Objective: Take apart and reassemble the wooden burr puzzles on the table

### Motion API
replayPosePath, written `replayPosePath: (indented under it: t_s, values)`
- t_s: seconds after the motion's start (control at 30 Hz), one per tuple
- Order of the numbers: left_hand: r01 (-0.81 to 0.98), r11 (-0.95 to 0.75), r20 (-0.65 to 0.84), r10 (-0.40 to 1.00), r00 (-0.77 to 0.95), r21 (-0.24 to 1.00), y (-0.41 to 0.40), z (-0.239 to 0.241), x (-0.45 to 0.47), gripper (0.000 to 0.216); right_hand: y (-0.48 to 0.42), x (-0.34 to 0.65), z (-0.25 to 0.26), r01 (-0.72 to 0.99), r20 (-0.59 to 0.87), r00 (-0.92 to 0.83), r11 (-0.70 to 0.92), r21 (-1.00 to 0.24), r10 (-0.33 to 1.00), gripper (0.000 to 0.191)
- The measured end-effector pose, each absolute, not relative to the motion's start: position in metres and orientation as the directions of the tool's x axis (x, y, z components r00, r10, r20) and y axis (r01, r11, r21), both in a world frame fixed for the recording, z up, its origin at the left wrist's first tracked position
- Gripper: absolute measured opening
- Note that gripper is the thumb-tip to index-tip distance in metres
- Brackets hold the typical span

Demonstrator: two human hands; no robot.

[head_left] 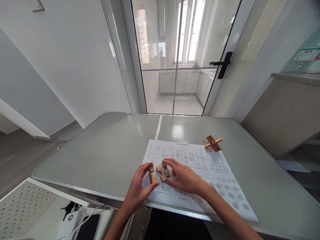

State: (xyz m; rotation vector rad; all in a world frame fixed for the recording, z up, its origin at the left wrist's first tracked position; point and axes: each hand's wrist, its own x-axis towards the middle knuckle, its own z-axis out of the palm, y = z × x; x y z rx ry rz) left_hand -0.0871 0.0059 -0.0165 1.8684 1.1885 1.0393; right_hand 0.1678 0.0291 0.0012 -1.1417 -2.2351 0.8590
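Several small notched wooden puzzle pieces [160, 172] lie close together on a printed instruction sheet [212, 176]. My left hand [138, 190] pinches one upright wooden piece [151, 175] between thumb and fingers at the left of the group. My right hand [183, 178] curls over the right side of the group, fingertips on a wooden piece [165, 166]. An assembled wooden cross [213, 143] rests at the sheet's far right corner, apart from both hands.
The sheet lies on a grey table [105, 150] split by a middle seam. A glass door with a black handle [222, 65] stands beyond. At the lower left are a perforated white shelf [22, 206], a white power bank and a phone [87, 228].
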Motion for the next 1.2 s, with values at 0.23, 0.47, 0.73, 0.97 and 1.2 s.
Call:
replayPosePath:
  t_s: [0.23,0.47,0.73,0.97,1.2]
  values:
    - [0.499,-0.362,0.222,0.922,0.318,0.787,0.001,-0.008,-0.093,0.063,0.027,0.166,0.001,0.52,0.147,-0.471,0.408,-0.75,0.87,0.055]
    - [0.596,-0.343,0.206,0.935,0.288,0.726,-0.005,-0.011,-0.1,0.062,-0.019,0.161,-0.007,0.279,0.192,-0.171,0.234,-0.931,0.966,0.053]
    - [0.563,-0.329,0.19,0.938,0.291,0.758,-0.006,-0.003,-0.1,0.063,-0.044,0.134,-0.014,0.091,0.19,0.013,0.188,-0.978,0.982,0.048]
    - [0.482,-0.312,0.173,0.934,0.311,0.819,-0.005,0.0,-0.105,0.063,-0.05,0.122,-0.019,0.081,0.21,0.076,0.204,-0.976,0.975,0.046]
    - [0.38,-0.291,0.177,0.935,0.307,0.878,-0.004,-0.008,-0.108,0.066,-0.049,0.125,-0.024,0.075,0.168,0.064,0.163,-0.984,0.984,0.052]
